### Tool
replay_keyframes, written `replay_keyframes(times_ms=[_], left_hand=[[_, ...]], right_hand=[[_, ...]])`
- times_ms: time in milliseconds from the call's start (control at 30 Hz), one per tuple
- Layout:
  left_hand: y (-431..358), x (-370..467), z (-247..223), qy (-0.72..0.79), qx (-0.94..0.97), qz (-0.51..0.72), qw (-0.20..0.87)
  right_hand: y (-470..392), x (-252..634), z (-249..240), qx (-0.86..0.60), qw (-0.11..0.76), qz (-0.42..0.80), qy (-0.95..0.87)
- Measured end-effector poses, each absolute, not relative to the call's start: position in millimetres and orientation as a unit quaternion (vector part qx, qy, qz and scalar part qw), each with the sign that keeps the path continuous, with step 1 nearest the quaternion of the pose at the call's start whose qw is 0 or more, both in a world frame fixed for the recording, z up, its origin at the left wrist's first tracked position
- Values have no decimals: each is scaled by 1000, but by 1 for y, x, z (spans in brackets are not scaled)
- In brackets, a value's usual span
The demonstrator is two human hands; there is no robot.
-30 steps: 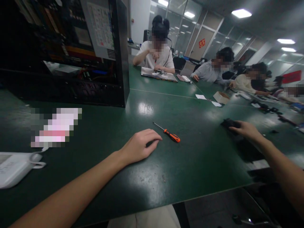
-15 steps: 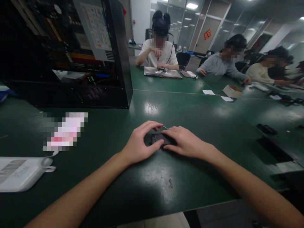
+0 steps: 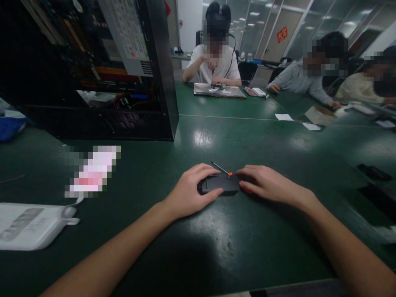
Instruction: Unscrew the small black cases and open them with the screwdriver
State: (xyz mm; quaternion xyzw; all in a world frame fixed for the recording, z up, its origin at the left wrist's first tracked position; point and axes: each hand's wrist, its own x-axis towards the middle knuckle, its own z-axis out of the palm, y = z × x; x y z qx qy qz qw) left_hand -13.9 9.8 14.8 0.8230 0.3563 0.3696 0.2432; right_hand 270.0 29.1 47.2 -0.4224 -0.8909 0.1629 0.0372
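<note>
A small dark box [image 3: 223, 185] lies on the green table [image 3: 198, 231] in front of me. My left hand [image 3: 188, 190] grips its left end, thumb on the near side and fingers over the far side. At the box's right end is my right hand [image 3: 268, 181], its thumb and fingers closed around a red object [image 3: 246, 187], mostly hidden. A thin metal shaft with an orange end [image 3: 220, 167] slants along the box's far edge. Whether the shaft joins the red object is unclear.
A black computer case [image 3: 162, 82] with open side stands back left. A white device [image 3: 31, 225] and a blurred pink item [image 3: 95, 171] lie left. Across the table, a person [image 3: 216, 62] works over a flat panel [image 3: 219, 90]; other people sit right.
My right hand has moved right, off the top of the box, uncovering more of the box, the shaft and the red object. My left hand stays at the left end. The view has shifted slightly.
</note>
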Motion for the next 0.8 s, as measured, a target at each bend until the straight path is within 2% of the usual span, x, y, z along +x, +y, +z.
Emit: replay_keyframes(times_ms=[267, 567, 667, 800], left_hand=[[11, -11, 16, 362, 839, 328, 237], [9, -1, 19, 379, 831, 337, 228], [10, 11, 17, 409, 819, 343, 212], [12, 18, 15, 432, 816, 315, 220]], right_hand=[[27, 271, 52, -435, 52, 109, -892], [29, 271, 47, -419, 76, 114, -898], [29, 272, 52, -427, 150, 91, -887], [28, 277, 60, -437, 344, 74, -828]])
